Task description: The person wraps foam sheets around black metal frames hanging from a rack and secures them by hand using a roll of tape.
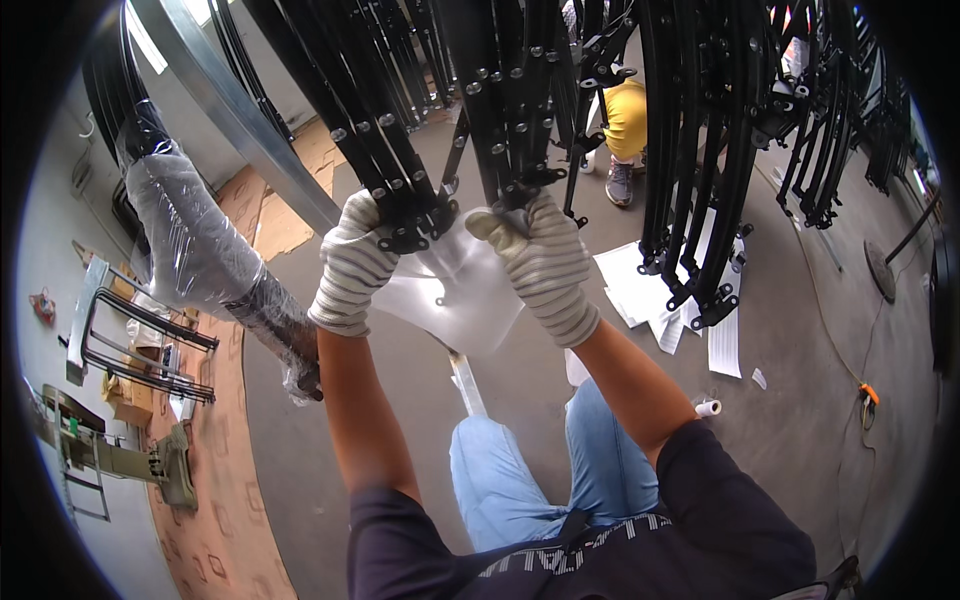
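Concrete floor (800,400), scattered white sheets (640,285)

Grey concrete floor (800,400), cardboard (215,520) along the left. White papers (650,290) scattered right. Metal rack (130,340) by pale wall (60,250).

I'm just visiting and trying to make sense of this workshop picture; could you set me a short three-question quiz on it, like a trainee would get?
1. True or false: both hands wear striped knit gloves.
2. What do the left hand and right hand hold between them at the end of the hanging black metal frames?
A. a clear plastic bag
B. a hammer
C. a paint brush
3. What lies to the person's left, leaning over the floor?

Key
1. True.
2. A: a clear plastic bag, pulled open under the frame ends.
3. A frame bundle wrapped in clear plastic film.
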### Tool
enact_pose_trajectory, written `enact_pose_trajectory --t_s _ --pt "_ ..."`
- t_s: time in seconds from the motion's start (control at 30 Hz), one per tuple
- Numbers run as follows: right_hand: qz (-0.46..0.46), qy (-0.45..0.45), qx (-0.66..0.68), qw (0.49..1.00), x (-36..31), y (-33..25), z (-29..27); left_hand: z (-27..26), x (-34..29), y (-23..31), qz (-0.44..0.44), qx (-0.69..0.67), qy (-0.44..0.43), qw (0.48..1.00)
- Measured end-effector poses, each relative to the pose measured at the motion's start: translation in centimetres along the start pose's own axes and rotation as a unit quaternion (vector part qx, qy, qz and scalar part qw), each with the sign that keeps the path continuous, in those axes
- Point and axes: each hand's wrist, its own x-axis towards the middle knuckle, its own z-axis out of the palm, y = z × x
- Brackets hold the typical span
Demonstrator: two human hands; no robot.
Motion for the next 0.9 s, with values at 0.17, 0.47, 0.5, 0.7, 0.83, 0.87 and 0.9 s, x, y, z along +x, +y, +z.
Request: enact_pose_trajectory --t_s 0.17,0.47,0.5,0.7,0.83,0.87,0.9 --pt "-0.015 0.043 -0.048 0.998 -0.7 -0.7 0.5 0.2 0.5 0.2 0.047 0.151 -0.011 0.987" --pt "-0.091 -0.019 -0.087 0.992 0.0 -1.1 1.1 0.3 2.6 2.7 -0.039 -0.205 -0.036 0.977" --pt "-0.101 -0.006 -0.089 0.991 0.4 -0.6 1.4 0.4 3.2 2.9 -0.047 -0.248 -0.044 0.967" --pt "-0.214 0.183 -0.088 0.955 0.6 -0.2 3.3 -0.9 4.4 1.5 -0.003 -0.027 -0.069 0.997" --pt "-0.172 0.087 -0.008 0.981 1.3 -1.0 2.7 0.4 3.1 2.9 -0.030 0.070 -0.030 0.997" --pt "-0.181 0.088 -0.020 0.979 1.5 -0.6 2.5 0.8 2.8 3.3 -0.046 0.051 -0.032 0.997" --pt "-0.191 0.086 -0.029 0.977 1.6 -0.8 2.5 1.0 2.4 3.9 -0.061 0.036 -0.032 0.997"
